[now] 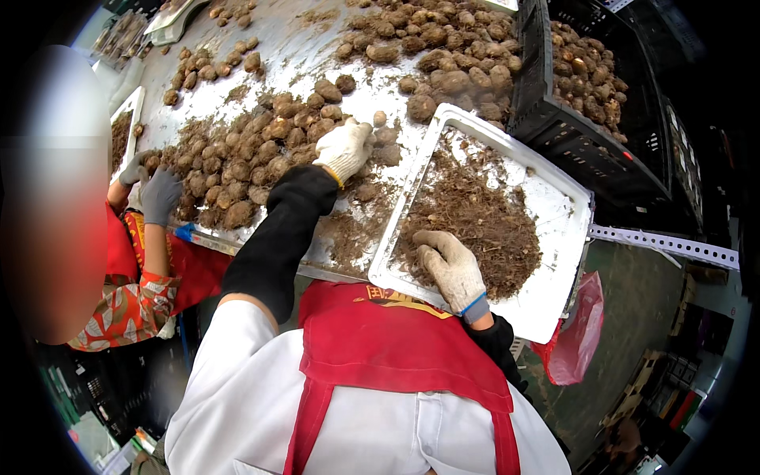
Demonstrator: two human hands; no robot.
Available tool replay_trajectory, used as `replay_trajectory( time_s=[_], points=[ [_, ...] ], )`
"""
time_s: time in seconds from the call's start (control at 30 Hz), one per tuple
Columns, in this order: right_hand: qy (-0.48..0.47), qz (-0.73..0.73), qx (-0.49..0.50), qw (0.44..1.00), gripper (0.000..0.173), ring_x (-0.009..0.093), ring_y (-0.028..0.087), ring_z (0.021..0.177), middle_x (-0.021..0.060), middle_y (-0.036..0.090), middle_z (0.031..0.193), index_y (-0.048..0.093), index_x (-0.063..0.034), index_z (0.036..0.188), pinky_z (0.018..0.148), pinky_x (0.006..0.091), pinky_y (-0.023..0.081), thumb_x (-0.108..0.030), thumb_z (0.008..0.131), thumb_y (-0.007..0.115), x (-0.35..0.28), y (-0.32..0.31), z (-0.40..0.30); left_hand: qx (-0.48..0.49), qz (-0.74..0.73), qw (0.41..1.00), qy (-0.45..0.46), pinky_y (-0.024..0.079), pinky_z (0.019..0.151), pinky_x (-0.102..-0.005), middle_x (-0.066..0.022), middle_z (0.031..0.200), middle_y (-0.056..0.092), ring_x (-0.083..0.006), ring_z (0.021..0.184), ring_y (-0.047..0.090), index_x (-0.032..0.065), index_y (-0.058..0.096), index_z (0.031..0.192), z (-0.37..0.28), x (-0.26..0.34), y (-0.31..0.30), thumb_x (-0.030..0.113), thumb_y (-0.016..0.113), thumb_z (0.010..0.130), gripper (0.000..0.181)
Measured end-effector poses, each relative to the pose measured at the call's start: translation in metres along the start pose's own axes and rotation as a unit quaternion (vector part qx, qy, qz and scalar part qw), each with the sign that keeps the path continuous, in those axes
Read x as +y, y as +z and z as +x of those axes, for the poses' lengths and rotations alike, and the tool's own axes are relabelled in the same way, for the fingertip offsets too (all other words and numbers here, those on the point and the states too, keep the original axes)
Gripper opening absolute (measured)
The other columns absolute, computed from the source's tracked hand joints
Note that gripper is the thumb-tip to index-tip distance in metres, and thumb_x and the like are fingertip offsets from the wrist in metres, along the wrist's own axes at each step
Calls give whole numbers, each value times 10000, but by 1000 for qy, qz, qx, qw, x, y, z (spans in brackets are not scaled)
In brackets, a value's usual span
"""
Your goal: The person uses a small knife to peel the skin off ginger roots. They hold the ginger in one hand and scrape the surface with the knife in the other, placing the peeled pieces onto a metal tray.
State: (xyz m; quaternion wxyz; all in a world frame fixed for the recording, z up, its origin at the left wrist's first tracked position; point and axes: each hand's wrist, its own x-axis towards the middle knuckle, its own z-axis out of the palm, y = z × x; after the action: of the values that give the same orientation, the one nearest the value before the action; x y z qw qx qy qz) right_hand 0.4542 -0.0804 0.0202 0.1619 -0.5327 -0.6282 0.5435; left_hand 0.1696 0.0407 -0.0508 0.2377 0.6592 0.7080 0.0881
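My left hand (346, 148), in a white knit glove, is at the right edge of a pile of small, brown, hairy taro-like corms (237, 163). Its fingers are curled and their undersides are hidden, so I cannot tell whether a corm is in them. One small pale corm (380, 119) lies just beyond the fingertips. Over a white foam tray (392, 243) reaches my right hand (452, 267), gloved and soiled. Thumb and forefinger are apart above the brown fibres and peel scraps (475, 219) there, with nothing visible between them.
At left, a co-worker's grey-gloved hands (160, 193) touch the same pile. More corms (439, 65) cover the back of the metal table (279, 35). A black plastic crate (594, 136) holding corms stands beyond the tray. A pink plastic bag (576, 338) hangs below at right.
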Motion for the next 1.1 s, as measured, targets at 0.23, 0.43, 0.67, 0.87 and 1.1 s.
replay_trajectory(
  time_s=[0.23, 0.43, 0.67, 0.87, 1.1],
  points=[
    [-2, 57, 62, 996, 341, 268, 689, 930, 173, 677, 1031, 682, -1, 1190, 857, 375, 533, -214, 953, 559, 1, -4, 4, -61, -667, 742, 12, 598, 702, -231, -78, 1117, 666, -138, 979, 672, -10, 470, 1445, -68, 41, -32, 391, 591, 1033, 587],
    [-105, -31, 93, 990, 522, 327, 662, 912, 198, 624, 1025, 602, -2, 1294, 840, 414, 538, -335, 899, 675, -52, -13, 25, -100, -767, 634, 12, 589, 711, -245, -65, 1174, 681, -102, 899, 682, 43, 510, 1425, -96, 32, 6, 267, 583, 1042, 449],
    [-236, -143, 129, 953, 480, 408, 675, 877, 215, 673, 964, 607, -74, 1284, 758, 477, 544, -383, 921, 665, -65, -3, 45, -115, -774, 622, 21, 528, 671, -255, -32, 1010, 677, -103, 846, 634, 36, 589, 1286, -119, 55, 18, 324, 552, 1064, 365],
    [-196, -15, 97, 976, 529, 339, 699, 788, 165, 687, 810, 628, -69, 1246, 709, 434, 548, -513, 1045, 421, -47, 3, 49, 113, -577, 809, -24, 524, 609, -294, -30, 857, 710, -101, 724, 641, 10, 691, 1106, -123, 92, 27, 273, 510, 1079, 321],
    [146, 547, -144, 812, 520, 126, 538, 620, 17, 626, 820, 642, -19, 1121, 531, 270, 436, -518, 1024, 531, 3, 9, 46, 187, -217, 915, 286, 494, 584, -268, -43, 697, 631, -157, 611, 621, 44, 667, 1073, -117, 91, 6, 146, 696, 832, 264]
  ],
)
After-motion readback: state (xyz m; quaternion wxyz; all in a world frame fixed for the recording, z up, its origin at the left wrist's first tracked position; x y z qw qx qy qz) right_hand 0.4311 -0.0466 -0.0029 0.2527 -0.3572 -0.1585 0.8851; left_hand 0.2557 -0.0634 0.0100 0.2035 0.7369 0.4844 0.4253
